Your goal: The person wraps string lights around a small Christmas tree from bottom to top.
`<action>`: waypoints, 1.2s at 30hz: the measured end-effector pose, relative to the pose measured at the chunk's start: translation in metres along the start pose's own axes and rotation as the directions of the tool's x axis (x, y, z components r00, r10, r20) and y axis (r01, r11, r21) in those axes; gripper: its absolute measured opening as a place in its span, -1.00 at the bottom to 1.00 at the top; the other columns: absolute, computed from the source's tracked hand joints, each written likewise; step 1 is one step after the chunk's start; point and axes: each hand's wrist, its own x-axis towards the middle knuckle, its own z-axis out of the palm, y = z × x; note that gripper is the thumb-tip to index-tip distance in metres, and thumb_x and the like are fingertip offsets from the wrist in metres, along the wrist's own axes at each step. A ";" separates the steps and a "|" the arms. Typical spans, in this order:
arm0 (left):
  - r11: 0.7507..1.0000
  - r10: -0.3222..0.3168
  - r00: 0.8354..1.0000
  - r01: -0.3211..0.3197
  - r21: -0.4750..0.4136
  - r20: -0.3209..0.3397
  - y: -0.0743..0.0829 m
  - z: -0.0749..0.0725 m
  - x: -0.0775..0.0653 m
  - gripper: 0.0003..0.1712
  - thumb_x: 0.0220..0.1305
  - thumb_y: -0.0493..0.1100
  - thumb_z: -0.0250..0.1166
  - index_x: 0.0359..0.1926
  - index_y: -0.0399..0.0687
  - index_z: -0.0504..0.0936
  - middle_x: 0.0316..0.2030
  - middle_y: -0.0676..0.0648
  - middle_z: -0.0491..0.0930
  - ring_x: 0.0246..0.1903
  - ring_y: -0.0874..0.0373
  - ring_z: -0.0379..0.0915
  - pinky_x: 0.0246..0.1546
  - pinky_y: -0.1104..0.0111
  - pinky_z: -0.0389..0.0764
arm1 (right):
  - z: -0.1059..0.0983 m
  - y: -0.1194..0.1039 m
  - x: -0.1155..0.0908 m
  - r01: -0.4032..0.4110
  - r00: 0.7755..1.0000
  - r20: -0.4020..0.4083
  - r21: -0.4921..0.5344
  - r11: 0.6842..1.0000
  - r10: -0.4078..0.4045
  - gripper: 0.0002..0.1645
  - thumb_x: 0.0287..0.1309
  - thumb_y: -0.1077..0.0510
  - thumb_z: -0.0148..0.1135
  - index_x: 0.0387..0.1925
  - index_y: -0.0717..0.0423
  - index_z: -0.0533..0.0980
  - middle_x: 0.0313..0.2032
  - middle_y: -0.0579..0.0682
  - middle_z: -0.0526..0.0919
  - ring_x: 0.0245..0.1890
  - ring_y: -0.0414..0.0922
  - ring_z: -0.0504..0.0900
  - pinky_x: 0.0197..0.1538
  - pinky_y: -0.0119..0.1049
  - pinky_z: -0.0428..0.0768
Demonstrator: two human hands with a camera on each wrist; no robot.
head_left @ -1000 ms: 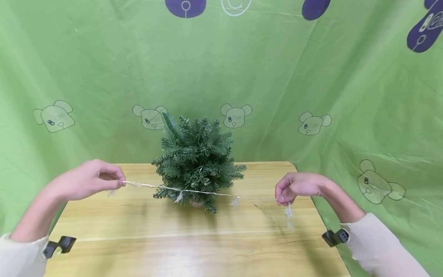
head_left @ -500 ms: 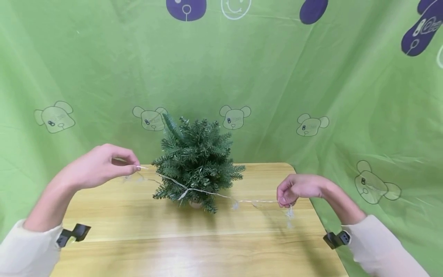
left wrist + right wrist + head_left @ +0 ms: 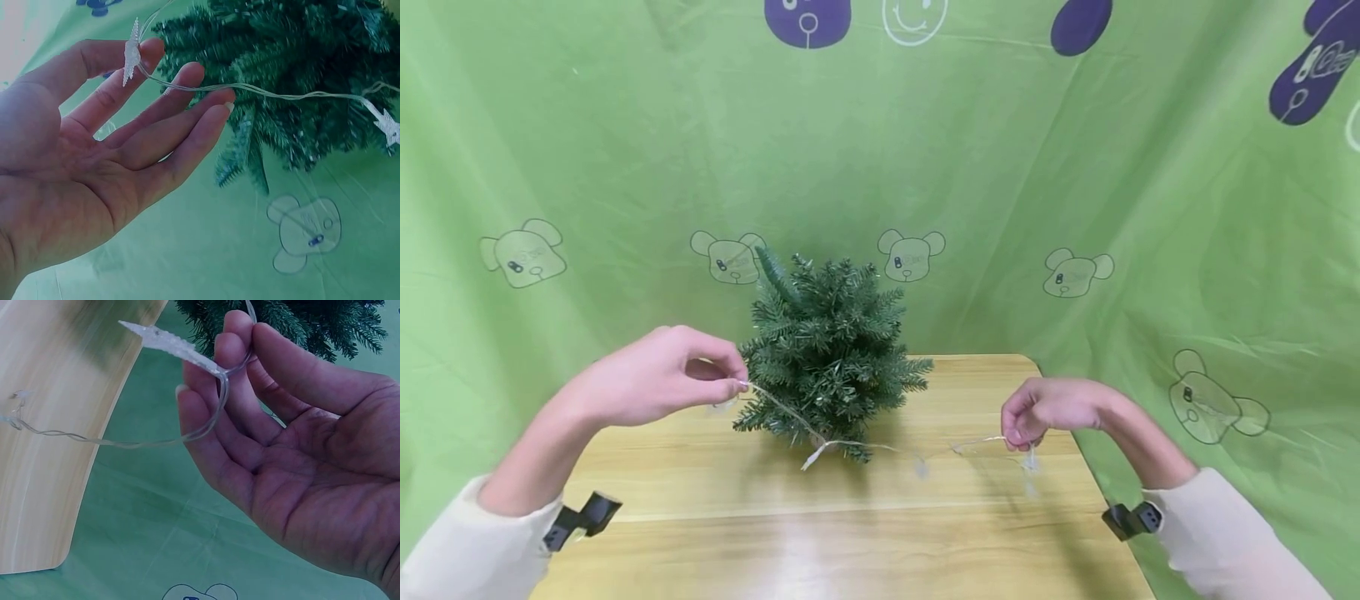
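A string of star lights (image 3: pixel 786 410) sags between my two hands, passing in front of a small artificial Christmas tree (image 3: pixel 835 342). My left hand (image 3: pixel 662 375) pinches the wire between thumb and index finger at the tree's left side. In the left wrist view a clear plastic star (image 3: pixel 131 55) sits at those fingertips, and another star (image 3: pixel 389 128) hangs farther along the wire. To the right of the tree, my right hand (image 3: pixel 1052 410) pinches the other part of the string. A star (image 3: pixel 169 342) sticks out beside its fingers in the right wrist view, and a loose wire length trails below.
The tree stands toward the back of a light wooden table (image 3: pixel 850 533). Green cloth (image 3: pixel 1000 150) printed with bear heads hangs behind and at both sides. A small black camera (image 3: pixel 580 518) is strapped at each sleeve cuff.
My left hand has moved right, close to the tree, with the wire. The string, nearly straight before, now sags lower before the tree. My right hand has barely moved.
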 end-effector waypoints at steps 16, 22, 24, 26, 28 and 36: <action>0.990 0.059 0.995 -0.068 0.121 0.076 0.027 0.026 0.027 -0.86 0.33 -0.18 0.25 -0.34 0.21 0.66 -0.33 0.25 0.69 -0.18 0.28 0.63 -0.11 0.30 0.66 | -0.004 -0.012 -0.010 0.035 0.999 -0.012 -0.028 0.999 -0.035 -0.79 0.30 0.08 0.30 -0.25 0.17 0.66 -0.46 -0.07 0.59 -0.48 -0.22 0.56 -0.24 -0.26 0.63; 0.993 0.082 0.992 -0.088 0.073 0.091 0.035 0.031 0.037 -0.87 0.34 -0.20 0.25 -0.35 0.12 0.64 -0.42 0.20 0.67 -0.34 0.29 0.64 -0.19 0.41 0.69 | -0.006 -0.014 -0.012 0.037 0.999 -0.015 -0.038 0.999 -0.038 -0.72 0.39 0.03 0.22 -0.21 0.14 0.71 -0.48 -0.12 0.56 -0.62 -0.29 0.43 -0.29 -0.28 0.59; 0.994 0.079 0.992 -0.085 0.068 0.094 0.036 0.031 0.038 -0.88 0.34 -0.20 0.25 -0.34 0.11 0.64 -0.42 0.19 0.67 -0.34 0.29 0.64 -0.18 0.42 0.69 | -0.007 -0.016 -0.012 0.037 0.999 -0.017 -0.036 0.999 -0.038 -0.72 0.41 0.03 0.19 -0.19 0.10 0.72 -0.49 -0.11 0.57 -0.63 -0.29 0.42 -0.27 -0.26 0.60; 0.995 0.073 0.993 -0.079 0.067 0.095 0.037 0.032 0.039 -0.89 0.34 -0.20 0.26 -0.34 0.10 0.64 -0.41 0.19 0.67 -0.33 0.30 0.64 -0.17 0.42 0.68 | -0.007 -0.018 -0.013 0.032 0.999 -0.025 -0.029 0.999 -0.033 -0.72 0.43 0.02 0.17 -0.17 0.09 0.72 -0.47 -0.09 0.60 -0.64 -0.28 0.44 -0.23 -0.21 0.62; 0.996 0.066 0.993 -0.072 0.059 0.098 0.037 0.033 0.040 -0.90 0.33 -0.20 0.26 -0.34 0.09 0.65 -0.41 0.17 0.68 -0.34 0.29 0.64 -0.17 0.42 0.68 | -0.009 -0.020 -0.015 0.027 0.999 -0.045 -0.031 0.999 -0.028 -0.71 0.44 0.01 0.16 -0.16 0.08 0.71 -0.51 -0.08 0.58 -0.63 -0.25 0.46 -0.17 -0.18 0.61; 0.996 0.071 0.983 -0.079 0.044 0.167 0.043 0.041 0.045 -0.91 0.33 -0.20 0.27 -0.34 0.05 0.64 -0.42 0.15 0.68 -0.37 0.29 0.63 -0.26 0.46 0.67 | -0.028 -0.027 -0.036 0.004 0.987 -0.161 -0.090 0.996 -0.018 -0.68 0.47 -0.05 0.09 -0.15 0.02 0.69 -0.41 0.00 0.61 -0.51 -0.13 0.57 0.08 -0.07 0.47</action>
